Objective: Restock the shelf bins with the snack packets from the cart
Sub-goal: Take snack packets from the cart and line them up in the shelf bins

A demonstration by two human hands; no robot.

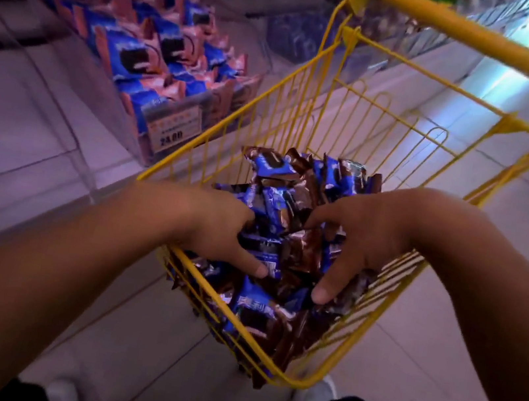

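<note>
The yellow wire cart stands in front of me, with a heap of blue and brown snack packets in its bottom. Both my hands are down inside it. My left hand digs into the pile, its fingers curled among the packets and its thumb laid over a blue one. My right hand is spread on the pile opposite, with forefinger and thumb stretched out. Its other fingers are hidden. On the left, a clear shelf bin holds several packets of the same blue kind.
A price label sits on the bin's front. More clear bins with other goods run along the shelf behind the cart. The cart's yellow handle is at the far side. Tiled floor lies all around, and my shoes show below.
</note>
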